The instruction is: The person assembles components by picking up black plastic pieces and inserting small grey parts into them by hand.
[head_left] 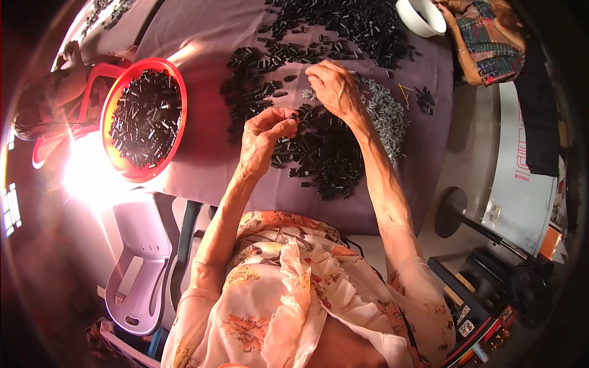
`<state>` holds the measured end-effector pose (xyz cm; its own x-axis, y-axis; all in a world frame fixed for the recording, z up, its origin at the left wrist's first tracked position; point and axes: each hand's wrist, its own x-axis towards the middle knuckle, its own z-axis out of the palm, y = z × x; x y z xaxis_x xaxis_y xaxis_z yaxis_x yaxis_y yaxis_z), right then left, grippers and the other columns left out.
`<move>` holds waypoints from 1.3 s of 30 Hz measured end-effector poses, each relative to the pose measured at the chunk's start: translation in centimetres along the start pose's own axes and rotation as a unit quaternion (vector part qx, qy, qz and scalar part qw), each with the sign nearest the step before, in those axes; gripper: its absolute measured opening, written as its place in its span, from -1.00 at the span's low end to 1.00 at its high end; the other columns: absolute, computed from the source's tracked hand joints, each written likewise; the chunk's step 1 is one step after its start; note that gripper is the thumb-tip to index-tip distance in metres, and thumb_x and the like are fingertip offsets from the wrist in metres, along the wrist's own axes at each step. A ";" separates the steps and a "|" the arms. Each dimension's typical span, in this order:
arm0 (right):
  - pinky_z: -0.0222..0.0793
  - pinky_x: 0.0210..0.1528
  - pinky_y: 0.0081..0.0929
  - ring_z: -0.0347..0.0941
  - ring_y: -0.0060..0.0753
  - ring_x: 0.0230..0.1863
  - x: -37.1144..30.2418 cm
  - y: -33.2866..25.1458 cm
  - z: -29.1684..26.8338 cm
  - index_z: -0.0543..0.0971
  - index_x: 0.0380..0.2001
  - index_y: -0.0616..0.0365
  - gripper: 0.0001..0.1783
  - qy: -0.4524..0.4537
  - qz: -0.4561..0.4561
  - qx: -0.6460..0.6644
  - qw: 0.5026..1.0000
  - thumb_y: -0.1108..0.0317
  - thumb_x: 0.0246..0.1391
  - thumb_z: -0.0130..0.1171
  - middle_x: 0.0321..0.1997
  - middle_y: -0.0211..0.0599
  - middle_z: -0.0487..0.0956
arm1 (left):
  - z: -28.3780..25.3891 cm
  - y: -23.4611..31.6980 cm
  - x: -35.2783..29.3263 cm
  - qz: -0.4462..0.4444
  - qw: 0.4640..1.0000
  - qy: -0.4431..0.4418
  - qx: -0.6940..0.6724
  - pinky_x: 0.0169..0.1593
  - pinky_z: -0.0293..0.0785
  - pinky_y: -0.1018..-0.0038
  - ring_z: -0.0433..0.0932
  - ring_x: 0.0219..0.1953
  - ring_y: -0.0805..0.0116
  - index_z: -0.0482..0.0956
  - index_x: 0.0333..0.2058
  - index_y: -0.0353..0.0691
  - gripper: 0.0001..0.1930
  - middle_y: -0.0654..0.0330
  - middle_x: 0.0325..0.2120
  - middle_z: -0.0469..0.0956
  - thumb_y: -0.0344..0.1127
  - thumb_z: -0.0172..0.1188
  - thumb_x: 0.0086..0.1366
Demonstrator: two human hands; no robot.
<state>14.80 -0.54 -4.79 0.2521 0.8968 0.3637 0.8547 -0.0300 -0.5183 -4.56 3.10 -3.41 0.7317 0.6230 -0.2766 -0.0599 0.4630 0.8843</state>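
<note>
Your left hand (264, 136) pinches a small black part (294, 116) at twelve o'clock. Your right hand (336, 92), one o'clock: fingers curled, can't tell if gripping. Grey parts (389, 119) at two, red basin (183, 104) at ten.

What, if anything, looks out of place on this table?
Thin yellowish sticks beside the grey pile look odd, matching neither it nor the black heaps. A small black cluster also sits apart, right of the sticks, perhaps strayed from those heaps.
</note>
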 end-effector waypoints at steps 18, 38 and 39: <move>0.35 -0.21 -0.37 0.41 -0.16 -0.32 2.5 2.9 0.5 0.55 -0.42 0.20 -0.85 -0.009 -0.044 -0.018 0.999 0.54 -0.12 0.02 -0.40 -0.22 0.52 | 1.2 0.0 0.4 -0.019 1.000 -0.003 -0.012 -0.33 0.33 0.65 0.39 -0.50 0.60 0.52 -0.36 -0.32 -0.87 0.32 -0.58 0.48 -0.41 0.15 0.10; 0.17 -0.28 -0.39 0.34 -0.36 -0.39 4.5 3.9 3.2 0.49 -0.56 0.10 -0.97 -0.024 -0.161 -0.184 0.969 0.46 -0.19 0.08 -0.56 -0.38 0.41 | 0.8 0.8 1.2 0.007 1.000 0.012 -0.022 -0.30 0.36 0.65 0.43 -0.47 0.60 0.51 -0.35 -0.32 -0.87 0.30 -0.54 0.50 -0.41 0.15 0.11; 0.20 -0.30 -0.39 0.36 -0.35 -0.42 4.4 3.9 3.0 0.48 -0.57 0.12 -0.98 -0.028 -0.126 -0.147 0.981 0.47 -0.19 0.08 -0.57 -0.37 0.43 | 1.0 1.1 1.5 0.008 1.000 0.009 -0.022 -0.30 0.36 0.65 0.43 -0.47 0.60 0.51 -0.35 -0.32 -0.87 0.30 -0.54 0.50 -0.41 0.15 0.11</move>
<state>17.93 4.56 -7.53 -0.0019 0.9148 0.4038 0.9827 0.0766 -0.1688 -2.87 3.87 -2.49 0.7177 0.6419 -0.2701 -0.1011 0.4798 0.8715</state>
